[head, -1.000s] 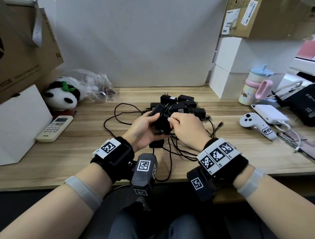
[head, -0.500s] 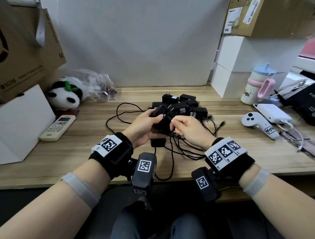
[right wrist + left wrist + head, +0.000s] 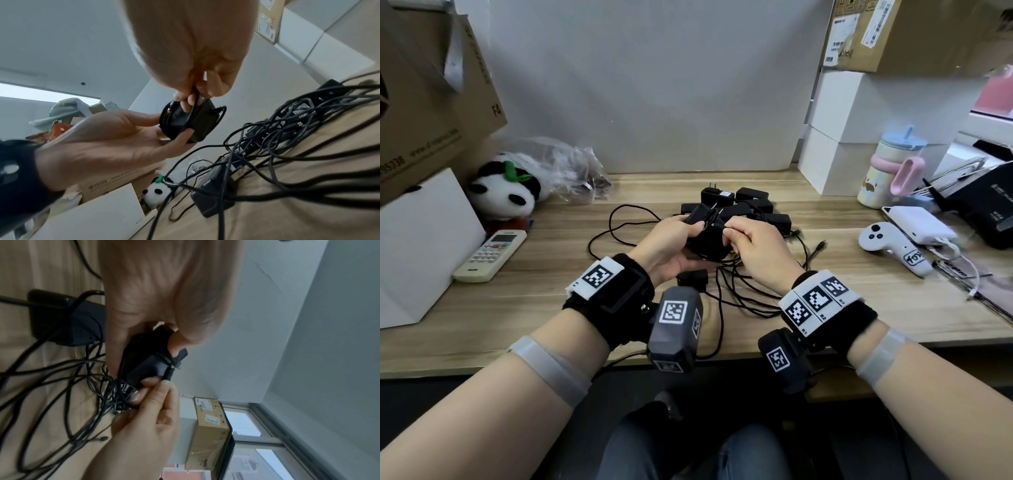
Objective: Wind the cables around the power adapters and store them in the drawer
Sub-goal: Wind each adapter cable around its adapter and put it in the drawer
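My left hand grips a black power adapter held above the desk, with its cable wound in loops around it. At the adapter's near edge my right hand pinches the cable's end between thumb and fingertips. A pile of several more black adapters lies just behind my hands, and their loose cables trail in a tangle toward the desk's front edge. One adapter lies on the desk below my left hand. No drawer is in view.
A white remote and a panda plush lie at the left beside a white box. At the right are a white controller, a power bank and a pastel cup. White boxes stand at the back right.
Both hands have stayed over the tangle with the adapter. My right hand has brought the cable round to the adapter's top edge, and the head view has shifted slightly.
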A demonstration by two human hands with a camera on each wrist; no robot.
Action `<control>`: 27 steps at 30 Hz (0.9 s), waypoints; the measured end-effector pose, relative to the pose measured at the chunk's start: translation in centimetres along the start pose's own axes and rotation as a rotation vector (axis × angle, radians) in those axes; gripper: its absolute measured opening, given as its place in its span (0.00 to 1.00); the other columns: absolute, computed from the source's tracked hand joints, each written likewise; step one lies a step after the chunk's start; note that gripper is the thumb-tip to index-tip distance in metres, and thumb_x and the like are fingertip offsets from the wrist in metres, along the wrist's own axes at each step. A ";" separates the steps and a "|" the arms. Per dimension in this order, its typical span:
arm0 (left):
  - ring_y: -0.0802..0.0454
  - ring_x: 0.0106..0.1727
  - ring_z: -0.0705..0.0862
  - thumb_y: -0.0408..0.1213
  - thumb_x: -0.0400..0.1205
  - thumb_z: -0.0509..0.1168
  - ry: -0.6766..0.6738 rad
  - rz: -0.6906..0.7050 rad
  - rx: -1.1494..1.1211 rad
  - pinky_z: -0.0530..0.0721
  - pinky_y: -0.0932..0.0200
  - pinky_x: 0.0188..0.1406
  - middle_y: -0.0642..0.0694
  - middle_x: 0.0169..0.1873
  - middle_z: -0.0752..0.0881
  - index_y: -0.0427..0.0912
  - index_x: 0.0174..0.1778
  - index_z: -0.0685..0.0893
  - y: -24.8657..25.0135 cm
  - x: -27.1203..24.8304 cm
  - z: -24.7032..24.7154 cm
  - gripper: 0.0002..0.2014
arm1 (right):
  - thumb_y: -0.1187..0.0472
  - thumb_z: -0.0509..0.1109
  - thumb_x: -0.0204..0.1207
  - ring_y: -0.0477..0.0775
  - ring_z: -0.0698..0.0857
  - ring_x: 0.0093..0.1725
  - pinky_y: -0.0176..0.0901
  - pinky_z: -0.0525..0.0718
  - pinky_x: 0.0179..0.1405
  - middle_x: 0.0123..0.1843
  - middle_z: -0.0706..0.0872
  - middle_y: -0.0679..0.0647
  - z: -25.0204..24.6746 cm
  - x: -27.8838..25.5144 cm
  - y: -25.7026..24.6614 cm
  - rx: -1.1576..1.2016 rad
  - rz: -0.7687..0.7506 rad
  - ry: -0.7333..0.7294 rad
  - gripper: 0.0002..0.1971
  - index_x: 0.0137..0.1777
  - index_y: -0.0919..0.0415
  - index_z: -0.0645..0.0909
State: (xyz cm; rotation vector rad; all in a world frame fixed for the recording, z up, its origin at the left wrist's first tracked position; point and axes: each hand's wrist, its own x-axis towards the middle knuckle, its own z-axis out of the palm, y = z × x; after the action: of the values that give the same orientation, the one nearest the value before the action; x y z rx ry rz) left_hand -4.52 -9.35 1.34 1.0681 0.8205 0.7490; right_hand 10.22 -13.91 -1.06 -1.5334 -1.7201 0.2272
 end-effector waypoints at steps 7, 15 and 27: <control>0.36 0.58 0.83 0.24 0.86 0.53 -0.098 -0.018 -0.007 0.83 0.35 0.54 0.32 0.55 0.83 0.33 0.61 0.78 0.4 -0.5 -0.8 0.12 | 0.62 0.61 0.82 0.52 0.75 0.34 0.44 0.67 0.35 0.26 0.73 0.45 0.9 -0.9 -0.3 -0.052 -0.010 0.099 0.12 0.37 0.60 0.77; 0.39 0.53 0.85 0.22 0.84 0.54 -0.138 -0.067 0.023 0.87 0.38 0.46 0.34 0.53 0.84 0.33 0.67 0.76 0.8 -0.7 -1.1 0.16 | 0.61 0.60 0.82 0.50 0.73 0.35 0.41 0.64 0.35 0.33 0.77 0.49 0.8 -1.5 -0.4 -0.094 -0.138 0.152 0.10 0.41 0.63 0.77; 0.44 0.36 0.90 0.19 0.79 0.63 0.003 -0.067 -0.065 0.89 0.50 0.30 0.38 0.45 0.85 0.40 0.66 0.77 0.1 -0.3 -0.9 0.20 | 0.56 0.58 0.83 0.51 0.77 0.39 0.45 0.72 0.41 0.34 0.79 0.46 -0.4 -0.4 -1.5 -0.230 0.047 -0.083 0.13 0.37 0.54 0.76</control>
State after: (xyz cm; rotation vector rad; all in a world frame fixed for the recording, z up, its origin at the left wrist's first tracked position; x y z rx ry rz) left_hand -5.51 -9.19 1.25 0.9770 0.8259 0.7161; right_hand 9.39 -14.80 -0.06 -1.7537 -1.8272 0.1208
